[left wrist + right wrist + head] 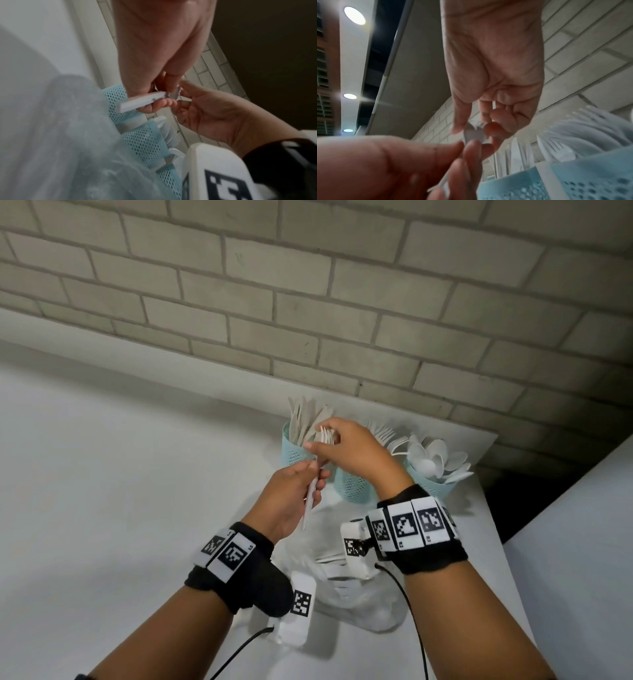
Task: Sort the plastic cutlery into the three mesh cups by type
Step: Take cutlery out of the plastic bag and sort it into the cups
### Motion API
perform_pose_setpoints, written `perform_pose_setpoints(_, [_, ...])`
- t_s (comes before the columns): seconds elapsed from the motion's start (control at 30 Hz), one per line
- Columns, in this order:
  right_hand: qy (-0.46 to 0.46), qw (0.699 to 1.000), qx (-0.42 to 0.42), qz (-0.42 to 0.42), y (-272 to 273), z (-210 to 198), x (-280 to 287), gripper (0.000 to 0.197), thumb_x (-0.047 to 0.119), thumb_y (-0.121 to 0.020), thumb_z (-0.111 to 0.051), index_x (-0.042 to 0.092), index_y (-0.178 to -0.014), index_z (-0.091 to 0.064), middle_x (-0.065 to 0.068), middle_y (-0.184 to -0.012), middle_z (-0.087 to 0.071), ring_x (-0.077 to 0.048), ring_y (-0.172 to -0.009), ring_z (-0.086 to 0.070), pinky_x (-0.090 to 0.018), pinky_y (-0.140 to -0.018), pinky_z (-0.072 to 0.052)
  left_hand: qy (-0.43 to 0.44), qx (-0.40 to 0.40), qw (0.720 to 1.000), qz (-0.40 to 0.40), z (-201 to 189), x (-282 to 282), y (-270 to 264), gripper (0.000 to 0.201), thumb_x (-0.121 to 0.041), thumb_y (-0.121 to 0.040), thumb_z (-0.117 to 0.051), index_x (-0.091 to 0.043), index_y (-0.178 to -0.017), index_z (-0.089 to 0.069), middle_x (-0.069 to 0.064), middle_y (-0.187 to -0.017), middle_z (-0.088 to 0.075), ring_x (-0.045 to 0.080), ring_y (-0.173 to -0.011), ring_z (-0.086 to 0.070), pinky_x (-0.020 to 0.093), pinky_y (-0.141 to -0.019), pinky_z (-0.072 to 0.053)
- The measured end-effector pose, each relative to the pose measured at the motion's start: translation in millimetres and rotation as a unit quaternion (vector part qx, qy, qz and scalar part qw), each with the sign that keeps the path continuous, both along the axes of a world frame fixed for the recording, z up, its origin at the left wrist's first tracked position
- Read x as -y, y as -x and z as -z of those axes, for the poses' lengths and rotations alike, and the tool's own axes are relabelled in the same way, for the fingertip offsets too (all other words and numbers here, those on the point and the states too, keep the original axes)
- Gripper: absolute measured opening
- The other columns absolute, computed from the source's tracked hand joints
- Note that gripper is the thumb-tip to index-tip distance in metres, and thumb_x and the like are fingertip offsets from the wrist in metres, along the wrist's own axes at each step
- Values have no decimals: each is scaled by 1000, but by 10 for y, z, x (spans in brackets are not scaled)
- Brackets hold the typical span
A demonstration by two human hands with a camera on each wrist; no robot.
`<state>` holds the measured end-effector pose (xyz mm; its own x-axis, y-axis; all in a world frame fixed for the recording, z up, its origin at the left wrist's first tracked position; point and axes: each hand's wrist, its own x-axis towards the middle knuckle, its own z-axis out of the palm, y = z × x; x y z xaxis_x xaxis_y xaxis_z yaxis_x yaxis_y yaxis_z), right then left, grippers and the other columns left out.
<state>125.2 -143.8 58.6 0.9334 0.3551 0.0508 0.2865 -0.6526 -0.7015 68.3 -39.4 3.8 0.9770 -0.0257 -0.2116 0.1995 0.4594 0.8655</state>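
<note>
Forks (317,470), a small stacked bunch of them by the look of the tines, are held upright between both hands above the table's far right corner. The left hand (291,501) grips the handles low down; the right hand (352,453) pinches the heads from above, fingers curled round them.

This seems to be the sorting step: squaring the bunch before dropping it in a cup. Three mesh cups stand in a row near the far edge: the knife cup (296,446) at the left, the fork cup (352,484) in the middle and largely hidden by the right wrist, the spoon cup (433,484) nearest the right edge. A clear bag (370,604) with more cutlery lies nearer the front, under the wrists.

Next, the bunch probably needs carrying a little right and lowering handles-first into the fork cup. Room is tight: wall just behind, table edge just right of the spoon cup, and all cups already bristling.
</note>
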Motion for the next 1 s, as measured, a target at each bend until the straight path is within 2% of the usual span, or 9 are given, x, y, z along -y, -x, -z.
perform_pose_setpoints(0.13, [-2, 999, -18, 28, 74, 40, 211, 32, 18, -87, -64, 17, -115, -49, -1, -76, -58, -8, -53, -55, -10, -42, -40, -22, 2, 999, 31, 13, 156, 6, 20, -16, -97, -48, -8, -91, -65, 2, -79, -62, 7, -66, -54, 14, -61, -48])
perform_pose_setpoints(0.3, [-164, 973, 59, 153, -22, -248, 614, 37, 8, -89, -59, 15, -123, -47, -1, -72, -59, -8, -48, -58, -20, -50, -51, -147, -2, 981, 128, 56, 270, 55, 24, -22, -98, -48, -5, -102, -65, 3, -84, -65, 10, -72, -58, 16, -70, -52])
perform_pose_setpoints(0.4, [-255, 922, 185, 226, -97, -363, 800, 33, 6, -90, -54, 16, -120, -46, 2, -72, -57, -15, -56, -59, -28, -59, -54, -358, 46, 911, 201, 163, 270, 60, 26, -23, -94, -55, -4, -108, -66, 7, -98, -68, 10, -80, -60, 18, -77, -49])
perform_pose_setpoints(0.47, [-247, 903, 250, 247, -146, -296, 825, 34, 6, -89, -54, 15, -120, -45, -3, -75, -58, -24, -66, -61, -33, -67, -55, -502, 85, 822, 255, 233, 260, 66, 30, -27, -91, -58, -6, -111, -67, 6, -112, -66, 13, -95, -60, 22, -87, -45])
perform_pose_setpoints(0.53, [-189, 912, 267, 248, -191, -138, 794, 36, 8, -90, -53, 13, -125, -45, -12, -86, -61, -25, -71, -59, -26, -66, -51, -589, 101, 739, 311, 269, 270, 94, 38, -32, -89, -60, -11, -120, -62, 3, -122, -61, 17, -111, -57, 24, -95, -41])
perform_pose_setpoints(0.6, [-119, 935, 243, 228, -230, 49, 747, 37, 11, -93, -51, 13, -129, -45, -17, -93, -62, -26, -78, -60, -29, -71, -50, -624, 97, 689, 355, 302, 287, 130, 51, -37, -86, -63, -14, -130, -53, 3, -130, -54, 20, -119, -51, 25, -96, -38])
perform_pose_setpoints(0.7, [14, 965, 184, 186, -240, 251, 680, 31, 12, -96, -47, 8, -127, -52, -19, -104, -64, -31, -95, -61, -38, -85, -49, -650, 103, 656, 369, 360, 305, 160, 60, -36, -83, -67, -19, -136, -44, 4, -135, -48, 21, -122, -46, 26, -97, -36])
perform_pose_setpoints(0.8, [102, 971, 157, 150, -184, 308, 620, 31, 14, -100, -40, 4, -124, -56, -22, -116, -63, -37, -107, -58, -42, -92, -46, -677, 117, 634, 355, 405, 305, 160, 60, -36, -83, -68, -18, -135, -45, 7, -133, -48, 24, -120, -48, 29, -98, -38])
perform_pose_setpoints(1.0, [76, 973, 140, 166, -116, 129, 645, 39, 15, -96, -46, 14, -135, -49, -17, -131, -50, -29, -113, -54, -31, -96, -42, -697, 115, 615, 350, 399, 300, 150, 52, -34, -82, -69, -12, -126, -52, 7, -125, -56, 24, -113, -52, 30, -91, -40])
